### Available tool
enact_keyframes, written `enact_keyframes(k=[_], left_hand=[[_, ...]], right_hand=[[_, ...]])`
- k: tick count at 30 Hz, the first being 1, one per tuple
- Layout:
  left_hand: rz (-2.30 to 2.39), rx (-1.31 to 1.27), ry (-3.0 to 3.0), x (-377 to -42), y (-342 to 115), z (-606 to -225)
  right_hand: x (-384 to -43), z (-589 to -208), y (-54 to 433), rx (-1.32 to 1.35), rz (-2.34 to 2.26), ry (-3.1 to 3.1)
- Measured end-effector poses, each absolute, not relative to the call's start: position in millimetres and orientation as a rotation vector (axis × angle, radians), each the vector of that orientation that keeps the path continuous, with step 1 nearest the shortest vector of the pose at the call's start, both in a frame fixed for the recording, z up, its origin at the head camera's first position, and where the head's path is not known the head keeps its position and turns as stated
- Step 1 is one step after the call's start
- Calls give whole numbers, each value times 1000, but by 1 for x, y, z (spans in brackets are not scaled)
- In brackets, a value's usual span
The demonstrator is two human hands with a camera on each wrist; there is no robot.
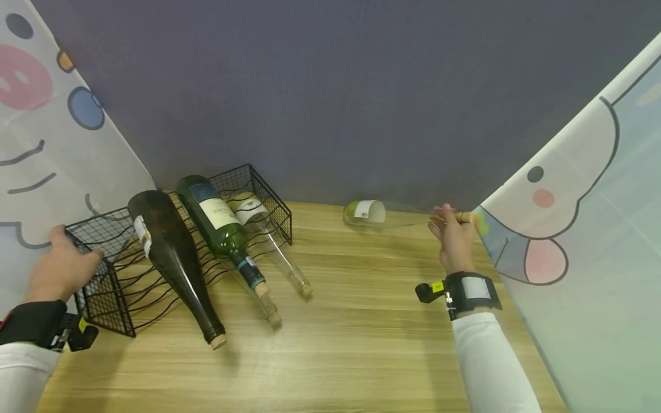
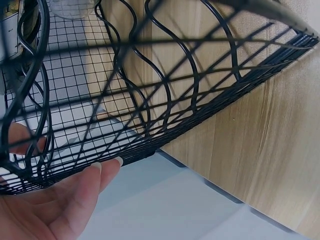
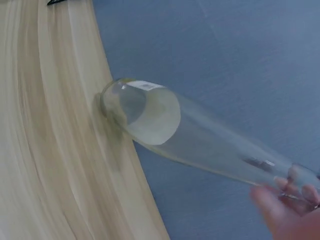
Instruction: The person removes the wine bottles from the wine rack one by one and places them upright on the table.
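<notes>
My left hand [image 1: 62, 268] grips the left end of a black wire wine rack [image 1: 105, 301]; in the left wrist view its thumb and fingers pinch the mesh edge from both sides. Lying in the rack, necks toward me, are a dark brown bottle [image 1: 172, 264], a green wine bottle [image 1: 219, 221] and a clear bottle [image 1: 284, 258]. Another corked clear neck [image 1: 271, 314] shows beneath the green one. At the right, my right hand [image 1: 457, 244] holds a clear glass bottle [image 3: 150, 115] by its corked neck, its labelled base pointing left, low by the table's back edge.
The light wood tabletop [image 1: 351, 321] meets a grey backdrop [image 1: 361, 103] behind. Printed cartoon panels stand at the left [image 1: 31, 143] and right [image 1: 594, 229]. The corked necks stick out past the rack's front.
</notes>
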State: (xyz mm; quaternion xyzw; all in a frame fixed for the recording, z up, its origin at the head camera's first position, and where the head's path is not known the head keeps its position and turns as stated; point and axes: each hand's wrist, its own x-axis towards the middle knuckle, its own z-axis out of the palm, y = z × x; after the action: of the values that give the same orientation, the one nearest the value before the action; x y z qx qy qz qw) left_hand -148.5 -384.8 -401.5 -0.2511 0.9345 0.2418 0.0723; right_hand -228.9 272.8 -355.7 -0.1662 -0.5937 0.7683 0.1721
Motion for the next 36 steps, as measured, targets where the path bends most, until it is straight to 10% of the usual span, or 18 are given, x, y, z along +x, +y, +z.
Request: enact_keyframes(k=[36], left_hand=[[762,-743,2805,-147,-384,-400]], right_hand=[[-207,-354,230,84,1585,-2042]])
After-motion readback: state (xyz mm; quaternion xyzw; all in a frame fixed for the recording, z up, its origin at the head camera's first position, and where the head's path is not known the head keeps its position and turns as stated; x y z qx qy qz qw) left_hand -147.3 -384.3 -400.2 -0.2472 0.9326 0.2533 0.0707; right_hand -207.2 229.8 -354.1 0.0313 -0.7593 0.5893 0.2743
